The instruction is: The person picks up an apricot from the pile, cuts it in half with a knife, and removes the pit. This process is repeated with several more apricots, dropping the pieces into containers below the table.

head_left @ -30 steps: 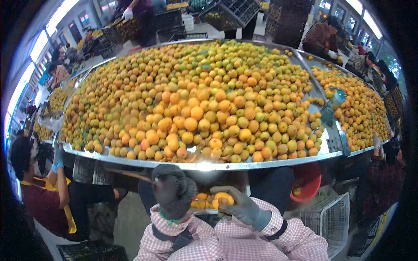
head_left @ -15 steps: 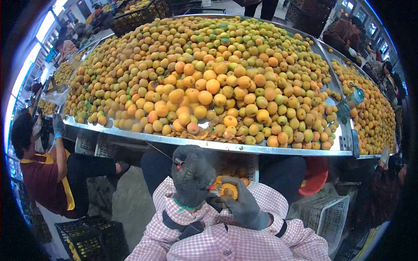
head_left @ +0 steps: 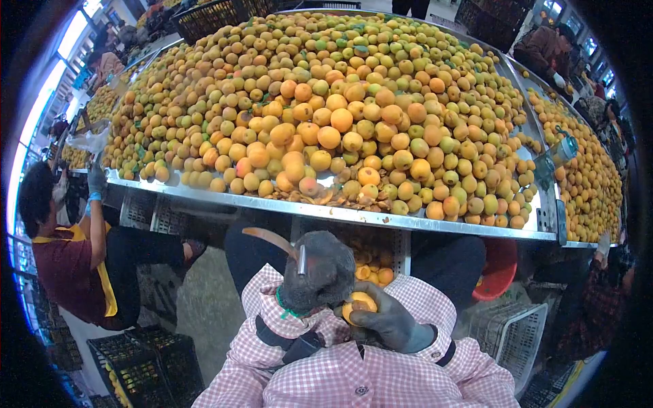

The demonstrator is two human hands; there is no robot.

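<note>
My left hand [head_left: 317, 270], in a dark grey glove with a green cuff edge, is closed round a knife [head_left: 271, 238] whose thin curved blade points out to the left. A short metal piece shows at the base of the blade. Just right of it, my right hand [head_left: 394, 323], also gloved in grey, pinches a cut apricot [head_left: 359, 307] with a brownish hollow in its face. Both hands are close together before my chest. Below the table edge, between my knees, apricot halves [head_left: 373, 264] lie in a pale crate [head_left: 403, 251].
A metal-rimmed table [head_left: 326, 209] bears a large heap of apricots [head_left: 306, 102], with peel-like scraps near its front. A clear bottle [head_left: 563, 151] lies right. A red bucket [head_left: 498, 272] and white crate [head_left: 520, 333] stand right. A co-worker [head_left: 64, 251] sits left, behind black crates [head_left: 146, 364].
My left hand has turned and moved slightly right and down, so the blade shows broadside. The apricot in my right hand has tilted. My view has shifted a little.
</note>
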